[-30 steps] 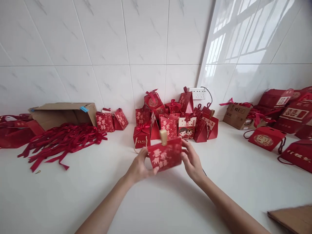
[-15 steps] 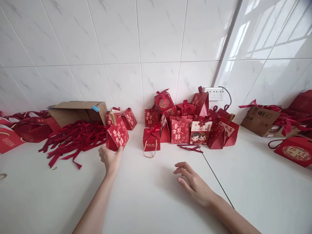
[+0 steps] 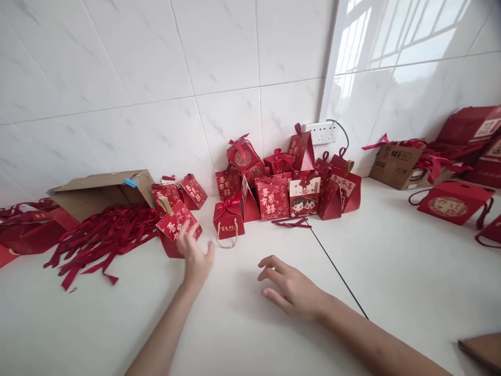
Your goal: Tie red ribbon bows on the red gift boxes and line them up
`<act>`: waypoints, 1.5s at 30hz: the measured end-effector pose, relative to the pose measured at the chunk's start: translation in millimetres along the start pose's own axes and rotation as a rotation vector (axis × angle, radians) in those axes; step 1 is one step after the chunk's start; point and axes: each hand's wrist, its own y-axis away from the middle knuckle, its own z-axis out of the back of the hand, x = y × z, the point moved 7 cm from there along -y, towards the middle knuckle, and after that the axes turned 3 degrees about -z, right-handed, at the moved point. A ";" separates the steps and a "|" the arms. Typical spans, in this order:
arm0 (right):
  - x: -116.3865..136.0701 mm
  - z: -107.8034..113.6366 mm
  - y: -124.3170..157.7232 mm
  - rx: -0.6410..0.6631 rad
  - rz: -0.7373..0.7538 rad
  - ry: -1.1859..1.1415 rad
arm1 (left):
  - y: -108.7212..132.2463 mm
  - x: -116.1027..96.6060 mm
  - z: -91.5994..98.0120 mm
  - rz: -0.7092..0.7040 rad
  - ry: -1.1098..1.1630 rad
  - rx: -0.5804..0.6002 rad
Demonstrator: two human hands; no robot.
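My left hand point(image 3: 194, 258) is open, fingers apart, in front of a red gift box point(image 3: 172, 235) with gold lettering and a tan loop on top. The fingers overlap the box's right side; whether they touch it I cannot tell. Just right of that hand stands a small red gift box point(image 3: 229, 219) with a ribbon bow and a gold cord handle. My right hand point(image 3: 287, 287) hovers over the white table point(image 3: 242, 324), fingers parted and slightly curled, holding nothing. Beyond it several red gift boxes point(image 3: 272, 200) stand in a cluster by the wall.
At left, red ribbons point(image 3: 105, 237) spill from a tipped cardboard box point(image 3: 97, 190). Another cardboard box point(image 3: 395, 164) with ribbons stands at right, near a red handbag-shaped box point(image 3: 450, 203). A power strip point(image 3: 321, 132) is against the wall. A brown object point(image 3: 483, 349) lies at lower right.
My left hand has let go of the tan-looped gift box, which now stands on the table, and has moved right of it. My right hand stays open. The view has turned right.
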 end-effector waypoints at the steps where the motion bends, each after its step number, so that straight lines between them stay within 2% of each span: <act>1: 2.4 0.2 0.1 -0.010 0.023 0.000 | 1.7 -7.2 -15.3 0.038 -0.002 0.070; 2: 4.4 0.7 0.2 -0.023 0.047 0.001 | 1.7 -12.7 -28.5 0.106 -0.020 0.095; 4: 7.3 2.5 0.5 -0.054 0.090 0.009 | -3.5 -21.0 -49.7 0.273 -0.074 0.062; 7: 7.4 7.0 0.8 -0.098 0.109 0.019 | -19.8 -32.4 -76.0 0.417 -0.087 0.052; 9: 5.2 10.1 0.4 -0.110 0.090 0.019 | -27.9 -32.9 -82.8 0.484 -0.063 0.061; 11: 2.0 12.6 -0.8 -0.111 0.059 0.014 | -30.3 -28.3 -78.0 0.519 -0.040 0.072; 13: -2.4 15.9 -2.7 -0.137 0.024 -0.021 | -29.0 -24.2 -63.1 0.469 0.009 0.061; 14: -5.6 19.1 -3.8 -0.176 0.004 -0.065 | -27.3 -24.4 -53.2 0.400 0.058 0.046; 17: -26.9 34.4 -4.2 -0.420 -0.125 -0.333 | -14.1 -40.4 -21.9 0.035 0.325 -0.009; 18: -38.2 38.8 -2.5 -0.514 -0.201 -0.446 | -5.7 -48.0 -16.4 -0.078 0.413 0.027; 20: -60.9 43.8 2.3 -0.664 -0.368 -0.640 | 14.8 -61.8 -20.8 -0.202 0.525 0.248; 22: -75.9 46.9 6.5 -0.741 -0.496 -0.759 | 36.1 -69.7 -35.0 -0.191 0.582 0.523; 24: -79.6 50.5 7.3 -0.740 -0.539 -0.834 | 49.8 -70.9 -44.8 -0.129 0.610 0.685; 28: -63.2 53.1 1.7 -0.574 -0.476 -0.881 | 51.9 -69.8 -47.9 -0.104 0.724 0.777; 32: -44.4 52.3 0.2 -0.448 -0.422 -0.767 | 45.9 -74.2 -46.3 0.000 1.065 0.855; 36: -37.2 49.5 -1.0 -0.363 -0.404 -0.720 | 37.1 -81.0 -42.0 0.145 1.321 0.850; 40: -37.9 44.4 -2.6 -0.273 -0.428 -0.701 | 20.5 -69.2 -35.0 0.288 1.233 0.754; 42: -39.3 45.3 -2.1 -0.283 -0.440 -0.693 | 9.9 -51.7 -29.7 0.401 1.109 0.631; 45: -37.5 47.0 -2.0 -0.293 -0.425 -0.708 | -1.6 -23.4 -16.5 0.564 1.005 0.311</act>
